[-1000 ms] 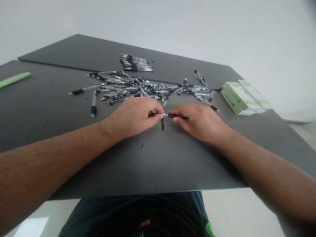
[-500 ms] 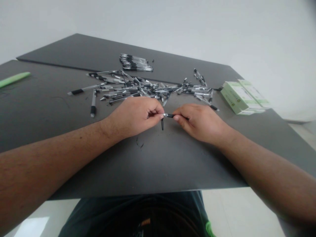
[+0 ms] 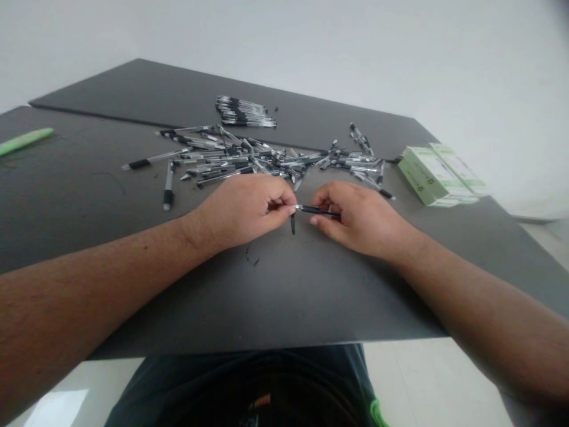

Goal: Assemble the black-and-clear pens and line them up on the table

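Observation:
My left hand [image 3: 253, 207] pinches one end of a black-gripped pen [image 3: 313, 209] between thumb and forefinger. The pen lies level, pointing right. Just below those fingertips a short black piece [image 3: 293, 224], cap-like in shape, points down; whether it is held or lies on the table I cannot tell. Around the pen's other end, my right hand [image 3: 355, 214] is loosened, its thumb and forefinger apart with the pen running between them. Beyond both hands spreads a loose heap of clear and black pens [image 3: 231, 163].
On the back table, pens [image 3: 244, 112] lie side by side in a bundle. Green-and-white boxes [image 3: 429, 175] stand at the right. A light green object [image 3: 26, 141] lies far left. Dark thin scraps [image 3: 252, 258] are on the grey tabletop [image 3: 275, 302] near my left wrist.
The fingers of my right hand have parted from their pinch on the pen, so more of its black grip shows. My left hand stays in place.

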Action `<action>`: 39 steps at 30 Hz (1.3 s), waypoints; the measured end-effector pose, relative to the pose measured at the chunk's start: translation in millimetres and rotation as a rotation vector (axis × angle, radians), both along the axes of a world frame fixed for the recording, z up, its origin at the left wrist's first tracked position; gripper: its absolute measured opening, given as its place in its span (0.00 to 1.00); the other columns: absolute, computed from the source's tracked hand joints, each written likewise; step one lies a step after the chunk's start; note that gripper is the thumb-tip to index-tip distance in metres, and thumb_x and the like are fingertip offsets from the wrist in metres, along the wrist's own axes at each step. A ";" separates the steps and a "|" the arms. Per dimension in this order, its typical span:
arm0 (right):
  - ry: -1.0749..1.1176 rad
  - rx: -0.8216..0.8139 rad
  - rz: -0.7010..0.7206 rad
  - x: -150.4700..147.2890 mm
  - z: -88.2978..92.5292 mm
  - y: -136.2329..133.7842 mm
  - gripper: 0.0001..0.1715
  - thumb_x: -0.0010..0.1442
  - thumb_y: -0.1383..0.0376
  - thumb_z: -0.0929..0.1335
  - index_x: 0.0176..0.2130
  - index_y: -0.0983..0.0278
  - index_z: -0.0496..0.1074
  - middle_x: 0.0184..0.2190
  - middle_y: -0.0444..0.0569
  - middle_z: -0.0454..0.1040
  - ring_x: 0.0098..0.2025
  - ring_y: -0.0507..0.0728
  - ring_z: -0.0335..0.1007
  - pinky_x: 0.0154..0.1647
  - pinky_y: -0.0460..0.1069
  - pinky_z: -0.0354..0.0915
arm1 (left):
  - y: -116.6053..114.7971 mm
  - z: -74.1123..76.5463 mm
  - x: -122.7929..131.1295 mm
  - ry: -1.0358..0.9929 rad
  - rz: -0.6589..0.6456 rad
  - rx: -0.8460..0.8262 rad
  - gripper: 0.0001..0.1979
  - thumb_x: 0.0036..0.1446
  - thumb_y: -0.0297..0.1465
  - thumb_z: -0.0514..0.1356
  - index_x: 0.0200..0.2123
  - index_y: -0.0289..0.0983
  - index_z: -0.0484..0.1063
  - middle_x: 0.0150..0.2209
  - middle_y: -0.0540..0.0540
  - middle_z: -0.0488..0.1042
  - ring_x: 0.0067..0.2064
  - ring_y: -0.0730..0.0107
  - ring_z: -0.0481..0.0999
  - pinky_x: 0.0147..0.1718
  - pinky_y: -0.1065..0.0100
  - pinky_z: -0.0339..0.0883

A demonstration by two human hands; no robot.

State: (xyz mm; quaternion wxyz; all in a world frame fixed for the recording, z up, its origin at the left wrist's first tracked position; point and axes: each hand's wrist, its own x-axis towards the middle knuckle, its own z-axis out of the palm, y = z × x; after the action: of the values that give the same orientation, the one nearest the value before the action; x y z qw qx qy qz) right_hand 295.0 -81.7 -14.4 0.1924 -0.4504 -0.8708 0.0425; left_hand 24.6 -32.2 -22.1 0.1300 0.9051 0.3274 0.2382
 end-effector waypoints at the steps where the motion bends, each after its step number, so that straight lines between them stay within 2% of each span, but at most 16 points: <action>1: 0.003 0.000 -0.011 0.0 0.3 0.1 0.07 0.69 0.64 0.75 0.48 0.62 0.81 0.40 0.51 0.84 0.40 0.61 0.78 0.43 0.52 0.68 | 0.0 0.1 0.1 0.001 0.000 0.002 0.12 0.69 0.37 0.62 0.43 0.42 0.86 0.35 0.49 0.87 0.39 0.63 0.84 0.43 0.64 0.70; 3: -0.009 -0.005 -0.007 -0.1 0.9 0.2 0.05 0.71 0.64 0.73 0.46 0.61 0.81 0.39 0.51 0.83 0.40 0.61 0.78 0.43 0.52 0.67 | 0.3 -0.2 0.3 -0.001 0.001 0.006 0.12 0.69 0.37 0.61 0.43 0.42 0.86 0.35 0.49 0.87 0.39 0.63 0.85 0.43 0.64 0.70; 7: -0.021 -0.020 0.031 0.2 1.6 0.1 0.11 0.77 0.62 0.68 0.46 0.61 0.82 0.38 0.52 0.84 0.41 0.62 0.79 0.44 0.53 0.67 | 1.1 -1.2 0.5 -0.007 -0.021 0.013 0.12 0.69 0.37 0.62 0.42 0.42 0.86 0.36 0.49 0.87 0.40 0.63 0.85 0.43 0.64 0.70; 12: 0.005 -0.003 0.001 -0.1 2.5 -0.6 0.08 0.70 0.62 0.74 0.47 0.62 0.81 0.38 0.51 0.84 0.38 0.61 0.78 0.42 0.53 0.67 | 0.4 -0.3 0.2 -0.006 -0.011 0.013 0.12 0.69 0.37 0.62 0.43 0.43 0.86 0.36 0.49 0.87 0.40 0.63 0.85 0.43 0.64 0.70; 14: -0.022 -0.022 -0.007 -1.0 3.2 -1.1 0.07 0.72 0.63 0.72 0.46 0.61 0.82 0.39 0.51 0.85 0.40 0.61 0.79 0.43 0.53 0.68 | -0.1 0.1 0.1 0.000 -0.009 0.008 0.12 0.69 0.37 0.62 0.43 0.43 0.86 0.36 0.49 0.87 0.40 0.63 0.85 0.44 0.64 0.71; 18: -0.035 -0.040 0.009 -1.5 3.5 -1.3 0.14 0.78 0.60 0.67 0.46 0.60 0.83 0.39 0.53 0.85 0.42 0.63 0.80 0.46 0.54 0.70 | -0.8 -0.3 -0.4 0.000 -0.020 0.012 0.12 0.70 0.37 0.61 0.43 0.43 0.86 0.37 0.49 0.87 0.41 0.62 0.86 0.45 0.64 0.72; 22: -0.023 -0.030 0.006 -0.3 3.4 -0.4 0.09 0.71 0.61 0.74 0.48 0.61 0.82 0.40 0.51 0.85 0.41 0.62 0.79 0.44 0.53 0.69 | -0.6 -0.4 -0.6 0.010 -0.016 0.011 0.12 0.70 0.37 0.61 0.44 0.43 0.86 0.37 0.49 0.88 0.41 0.62 0.86 0.45 0.64 0.72; 24: -0.041 -0.046 0.008 -0.4 3.5 -0.2 0.08 0.72 0.62 0.73 0.48 0.60 0.83 0.40 0.51 0.86 0.42 0.62 0.80 0.45 0.53 0.69 | -0.3 -0.2 -0.5 0.016 -0.020 0.005 0.12 0.70 0.37 0.62 0.44 0.43 0.86 0.37 0.49 0.88 0.42 0.62 0.86 0.45 0.64 0.72; 28: -0.038 -0.056 0.053 -1.2 3.8 -1.1 0.15 0.78 0.61 0.67 0.48 0.62 0.84 0.42 0.55 0.87 0.45 0.63 0.82 0.48 0.54 0.71 | 0.0 0.4 -0.1 0.013 -0.022 -0.004 0.12 0.70 0.37 0.62 0.43 0.42 0.86 0.38 0.49 0.88 0.42 0.63 0.86 0.45 0.64 0.72; 32: 0.001 -0.055 0.025 -0.6 3.8 -2.0 0.11 0.73 0.61 0.72 0.51 0.62 0.82 0.42 0.52 0.87 0.43 0.62 0.81 0.46 0.54 0.70 | -0.7 0.9 0.1 0.021 -0.017 0.005 0.13 0.70 0.37 0.61 0.44 0.42 0.86 0.38 0.48 0.88 0.41 0.62 0.86 0.44 0.64 0.71; 35: 0.000 -0.042 -0.007 0.0 3.3 -1.6 0.09 0.68 0.62 0.74 0.48 0.60 0.81 0.40 0.49 0.85 0.40 0.61 0.78 0.43 0.53 0.69 | -0.9 1.0 0.4 0.022 -0.012 0.007 0.12 0.70 0.38 0.61 0.44 0.42 0.86 0.38 0.48 0.88 0.41 0.62 0.86 0.43 0.64 0.71; 39: -0.040 -0.036 0.020 -0.3 2.9 -0.7 0.09 0.73 0.62 0.71 0.47 0.61 0.82 0.40 0.52 0.85 0.42 0.62 0.79 0.45 0.53 0.69 | -0.5 1.0 0.5 0.022 -0.010 -0.004 0.12 0.70 0.37 0.61 0.44 0.42 0.86 0.38 0.48 0.88 0.41 0.62 0.86 0.44 0.64 0.71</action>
State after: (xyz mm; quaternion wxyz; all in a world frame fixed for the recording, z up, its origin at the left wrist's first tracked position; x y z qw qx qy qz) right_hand 294.7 -82.4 -11.5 0.1666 -0.4460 -0.8779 0.0512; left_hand 25.2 -32.8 -21.1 0.1295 0.9089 0.3250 0.2269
